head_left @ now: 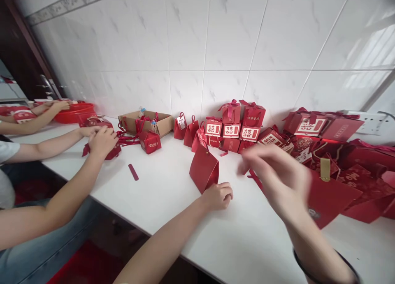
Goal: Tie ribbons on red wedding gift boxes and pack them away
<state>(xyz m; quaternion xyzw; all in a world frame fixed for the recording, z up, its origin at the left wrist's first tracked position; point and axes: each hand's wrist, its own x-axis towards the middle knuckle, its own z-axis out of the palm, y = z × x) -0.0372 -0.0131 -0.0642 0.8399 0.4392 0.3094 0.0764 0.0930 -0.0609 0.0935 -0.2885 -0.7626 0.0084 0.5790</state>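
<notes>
A red folded-paper gift box (202, 167), peaked and tied at the top, stands on the white table in front of me. My left hand (217, 195) rests at its lower right corner, fingers curled in; whatever they may hold is hidden. Raised over the table to the right is my right hand (280, 173), its fingers bent toward the thumb and smeared by motion. Behind it lies a red ribbon (255, 180). A large red gift bag (328, 195) with a gold tab is partly covered by my right hand.
Stacked red boxes (231, 130) line the tiled wall, with more bags at right. A cardboard tray (166, 125), a small red box (150, 142) and a dark red strip (133, 172) lie left. A co-worker's hands (103, 140) hold a red box; beyond is a red basin (77, 113).
</notes>
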